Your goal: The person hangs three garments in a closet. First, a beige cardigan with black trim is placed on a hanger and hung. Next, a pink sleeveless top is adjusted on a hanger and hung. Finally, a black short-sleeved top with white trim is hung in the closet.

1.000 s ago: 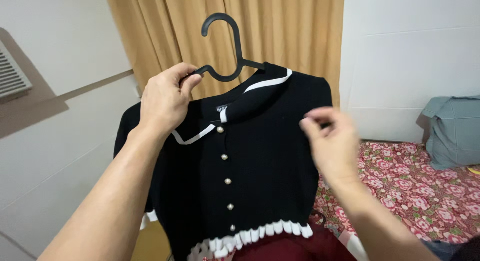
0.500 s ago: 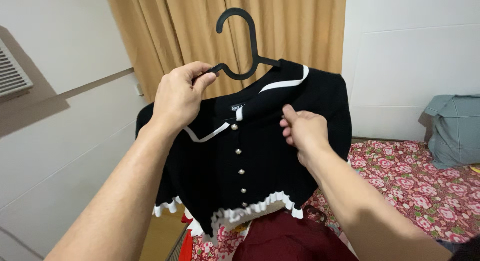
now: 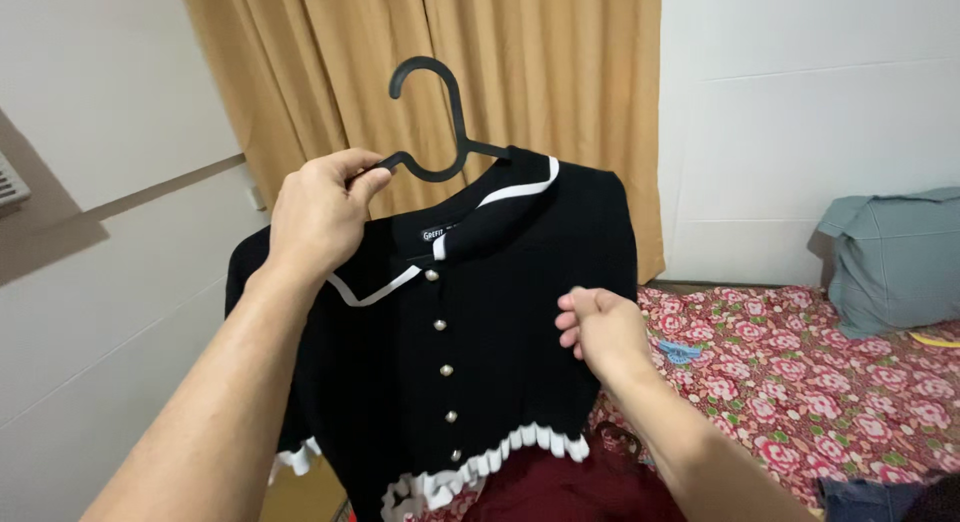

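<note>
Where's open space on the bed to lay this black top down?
The floral bedspread lies bare between the right hand and the grey-green pillow. It is crowded below the black top, where a dark red garment lies.

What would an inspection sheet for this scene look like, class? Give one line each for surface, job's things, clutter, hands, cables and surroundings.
Surface: bed with a red floral sheet, lower right.
Job's things: black top with white trim and a row of pearl buttons, hung on a black hanger; one hanger shoulder is out of the neck, bare.
Clutter: grey-green pillow on the bed; dark red cloth below the top.
Hands: left hand grips the hanger's bare shoulder; right hand is closed on the top's front.
Cables: nothing seen.
Surroundings: tan curtain behind, white walls on both sides.
</note>
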